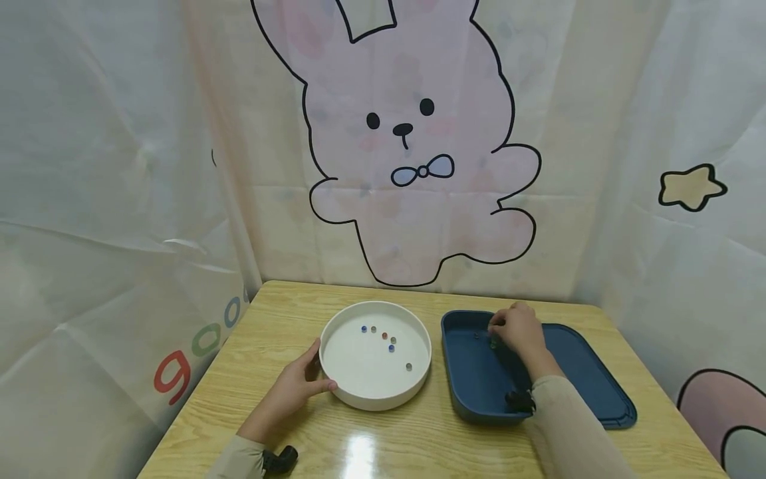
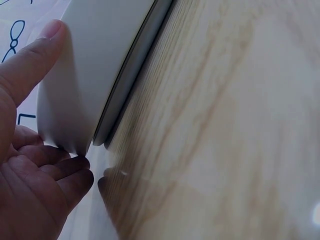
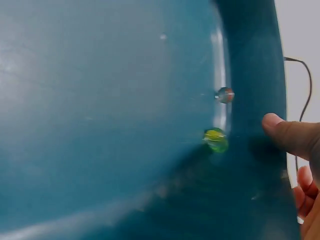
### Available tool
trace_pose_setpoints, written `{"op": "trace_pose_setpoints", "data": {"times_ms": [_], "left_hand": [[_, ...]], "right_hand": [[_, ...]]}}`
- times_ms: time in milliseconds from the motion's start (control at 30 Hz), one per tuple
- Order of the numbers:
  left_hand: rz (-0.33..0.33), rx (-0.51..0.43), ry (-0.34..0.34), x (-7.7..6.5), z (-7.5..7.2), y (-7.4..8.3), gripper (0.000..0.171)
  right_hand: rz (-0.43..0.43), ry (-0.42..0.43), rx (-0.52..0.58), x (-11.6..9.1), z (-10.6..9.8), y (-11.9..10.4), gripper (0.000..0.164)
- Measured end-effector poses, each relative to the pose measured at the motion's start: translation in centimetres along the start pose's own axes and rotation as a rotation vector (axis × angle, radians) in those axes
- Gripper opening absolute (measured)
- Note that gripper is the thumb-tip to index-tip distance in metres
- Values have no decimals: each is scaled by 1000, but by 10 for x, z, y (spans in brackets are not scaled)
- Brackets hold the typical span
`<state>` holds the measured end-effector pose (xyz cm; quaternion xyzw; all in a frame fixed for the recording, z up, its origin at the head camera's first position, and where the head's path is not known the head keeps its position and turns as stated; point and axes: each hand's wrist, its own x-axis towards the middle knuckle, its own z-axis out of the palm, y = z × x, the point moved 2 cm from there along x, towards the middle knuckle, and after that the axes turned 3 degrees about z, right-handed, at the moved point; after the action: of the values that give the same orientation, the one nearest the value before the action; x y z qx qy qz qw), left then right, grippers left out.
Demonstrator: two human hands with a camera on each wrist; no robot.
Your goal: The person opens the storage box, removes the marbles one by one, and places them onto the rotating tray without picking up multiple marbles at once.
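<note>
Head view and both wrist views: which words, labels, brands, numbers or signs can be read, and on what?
"goo": on the cloth at the left of the head view; its red first character could also be a 9.
Beyond it, a blue mark: too cut off to read.
No readable text on the white dish, blue box or blue lid.

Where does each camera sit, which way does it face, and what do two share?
Head: on the head, facing forward and down at the white dish, blue box and table; left hand, right hand and sleeves show.
Left wrist: on that wrist, facing the dish's side and table; left hand partly shows.
Right wrist: on that wrist, facing marbles inside the box; right hand partly shows.
Shared: head and right wrist both show the box.
</note>
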<state>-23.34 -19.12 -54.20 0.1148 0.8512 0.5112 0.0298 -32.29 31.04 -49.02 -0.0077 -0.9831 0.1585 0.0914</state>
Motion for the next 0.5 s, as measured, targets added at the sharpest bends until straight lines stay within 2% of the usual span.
{"op": "trace_pose_setpoints", "data": {"times_ms": [100, 233, 500], "left_hand": [[3, 1, -2, 0, 0, 0, 114], [8, 2, -4, 1, 0, 1, 114], [12, 4, -2, 0, 0, 1, 113]], "right_hand": [[-11, 23, 11, 1, -7, -1, 10], [-34, 44, 79, 3, -18, -4, 13], [-71, 12, 228, 6, -30, -9, 22]]}}
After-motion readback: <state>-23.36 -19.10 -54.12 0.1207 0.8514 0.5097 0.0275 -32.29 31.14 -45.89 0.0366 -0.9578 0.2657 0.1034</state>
